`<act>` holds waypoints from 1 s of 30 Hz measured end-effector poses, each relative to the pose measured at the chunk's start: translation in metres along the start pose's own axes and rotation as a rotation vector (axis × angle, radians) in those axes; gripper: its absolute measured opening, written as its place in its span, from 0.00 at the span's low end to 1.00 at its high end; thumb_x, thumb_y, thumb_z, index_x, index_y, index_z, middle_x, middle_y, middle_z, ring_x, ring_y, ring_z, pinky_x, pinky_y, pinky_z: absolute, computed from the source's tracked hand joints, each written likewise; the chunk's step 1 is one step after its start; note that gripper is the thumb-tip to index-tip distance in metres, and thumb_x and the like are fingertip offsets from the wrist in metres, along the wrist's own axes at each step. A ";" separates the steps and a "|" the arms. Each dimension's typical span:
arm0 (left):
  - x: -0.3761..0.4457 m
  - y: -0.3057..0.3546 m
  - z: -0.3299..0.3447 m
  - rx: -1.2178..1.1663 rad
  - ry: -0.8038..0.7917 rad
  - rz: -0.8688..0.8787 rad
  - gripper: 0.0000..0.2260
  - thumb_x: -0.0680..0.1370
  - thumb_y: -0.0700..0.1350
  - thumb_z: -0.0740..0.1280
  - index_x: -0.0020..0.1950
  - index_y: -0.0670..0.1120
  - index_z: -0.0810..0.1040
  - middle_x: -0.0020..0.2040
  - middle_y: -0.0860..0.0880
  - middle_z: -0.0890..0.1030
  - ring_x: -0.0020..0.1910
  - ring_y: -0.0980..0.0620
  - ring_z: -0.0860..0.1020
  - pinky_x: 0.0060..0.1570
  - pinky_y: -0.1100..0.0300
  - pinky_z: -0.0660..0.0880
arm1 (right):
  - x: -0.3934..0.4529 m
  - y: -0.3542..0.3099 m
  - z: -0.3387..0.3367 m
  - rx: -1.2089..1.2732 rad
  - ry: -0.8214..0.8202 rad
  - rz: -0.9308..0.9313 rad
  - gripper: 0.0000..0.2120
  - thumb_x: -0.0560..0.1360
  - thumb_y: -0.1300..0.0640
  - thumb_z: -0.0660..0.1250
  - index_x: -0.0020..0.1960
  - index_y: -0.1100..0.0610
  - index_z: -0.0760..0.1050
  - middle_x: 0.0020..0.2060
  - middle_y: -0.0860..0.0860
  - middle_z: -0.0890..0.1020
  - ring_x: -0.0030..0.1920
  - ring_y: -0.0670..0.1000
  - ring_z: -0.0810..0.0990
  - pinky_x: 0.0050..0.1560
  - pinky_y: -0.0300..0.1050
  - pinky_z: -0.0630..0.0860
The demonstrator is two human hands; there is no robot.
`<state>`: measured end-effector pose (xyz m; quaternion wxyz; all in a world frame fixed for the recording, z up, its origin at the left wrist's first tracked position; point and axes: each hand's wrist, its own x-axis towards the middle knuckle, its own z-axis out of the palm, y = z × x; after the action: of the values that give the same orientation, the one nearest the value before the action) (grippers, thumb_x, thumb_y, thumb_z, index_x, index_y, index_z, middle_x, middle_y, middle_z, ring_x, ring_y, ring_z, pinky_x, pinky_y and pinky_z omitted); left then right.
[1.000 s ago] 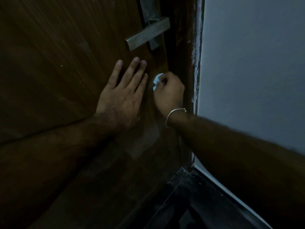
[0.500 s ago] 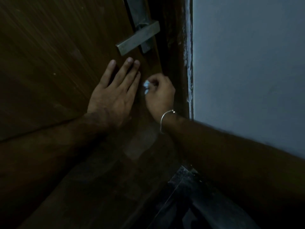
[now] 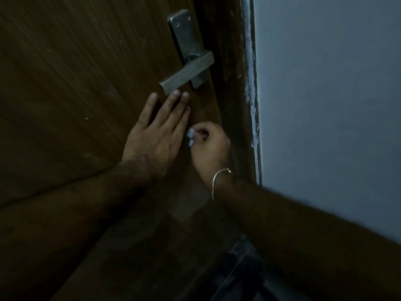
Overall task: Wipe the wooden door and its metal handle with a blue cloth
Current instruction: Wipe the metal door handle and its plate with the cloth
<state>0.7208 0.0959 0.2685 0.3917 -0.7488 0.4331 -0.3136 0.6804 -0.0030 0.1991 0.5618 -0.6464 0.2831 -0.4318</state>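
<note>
The wooden door [image 3: 76, 88] fills the left and middle of the dim view, its dark grain running at a slant, and everything here is placed against its metal lever handle [image 3: 187, 73], which sits near the door's right edge on a tall backplate [image 3: 185, 33] fixed with screws at the top. Just below the free left end of the lever, the left hand [image 3: 156, 135] lies flat on the wood, palm down, fingers straight and slightly spread, holding nothing; the tips of its longest fingers [image 3: 176, 93] reach up almost to the underside of the lever. Below the handle and a little to its right, just beside the left hand, the right hand [image 3: 209, 146] is curled into a loose fist against the door close to its edge, closed around the blue cloth [image 3: 191, 135], of which only a small pale crumpled bit shows between thumb and fingers. A thin metal bangle [image 3: 219, 181] circles the right wrist. To the right of the handle runs the dark door frame [image 3: 234, 83], its outer edge streaked with white paint, and beyond that a plain grey-blue wall [image 3: 325, 94]. Far below the handle, at the foot of the frame, is a patch of dark floor [image 3: 245, 276].
</note>
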 end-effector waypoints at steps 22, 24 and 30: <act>-0.003 -0.051 -0.061 -1.600 0.166 -0.774 0.08 0.79 0.45 0.69 0.57 0.49 0.79 0.41 0.55 0.80 0.43 0.56 0.80 0.44 0.63 0.76 | 0.027 -0.119 -0.047 -0.290 -0.278 -0.773 0.08 0.73 0.67 0.67 0.51 0.61 0.81 0.49 0.54 0.79 0.49 0.47 0.76 0.52 0.33 0.73; -0.003 -0.049 -0.067 -1.747 0.118 -0.763 0.07 0.80 0.47 0.69 0.57 0.52 0.80 0.44 0.54 0.83 0.41 0.58 0.83 0.41 0.60 0.82 | 0.052 -0.127 -0.062 -0.381 -0.126 -0.594 0.08 0.75 0.63 0.67 0.52 0.57 0.81 0.51 0.50 0.78 0.50 0.45 0.75 0.50 0.27 0.71; 0.001 -0.049 -0.072 -1.785 0.116 -0.813 0.05 0.79 0.45 0.70 0.48 0.55 0.78 0.44 0.53 0.83 0.43 0.57 0.84 0.40 0.64 0.82 | 0.047 -0.118 -0.066 -0.460 -0.271 -0.623 0.08 0.75 0.61 0.68 0.54 0.54 0.80 0.54 0.46 0.76 0.51 0.40 0.73 0.49 0.26 0.70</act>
<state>0.6826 0.0883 0.3458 -0.4778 -0.8452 0.2387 -0.0183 0.6304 -0.0507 0.3243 0.2774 -0.8610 0.0863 -0.4175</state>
